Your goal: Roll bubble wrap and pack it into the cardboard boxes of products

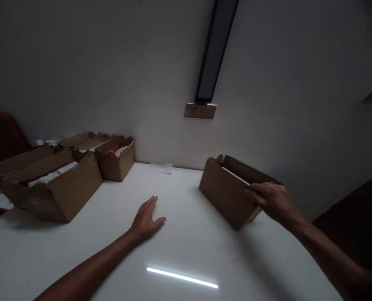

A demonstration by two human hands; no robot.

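Brown box (223, 194) is gripped by right hand (272, 198), left hand (145, 220) extended palm-down.

Over the table (179, 236), passage runs between grouped boxes (81, 188) and the lone carton (225, 194), the wall (142, 83) blocking beyond.

The light is dim; a bright streak (182, 278) glares on the table (186, 234).

text: none legible | labels/brands: none legible | numbers/signs: none legible, on cardboard box (225, 194) at right hand (271, 199) or elsewhere
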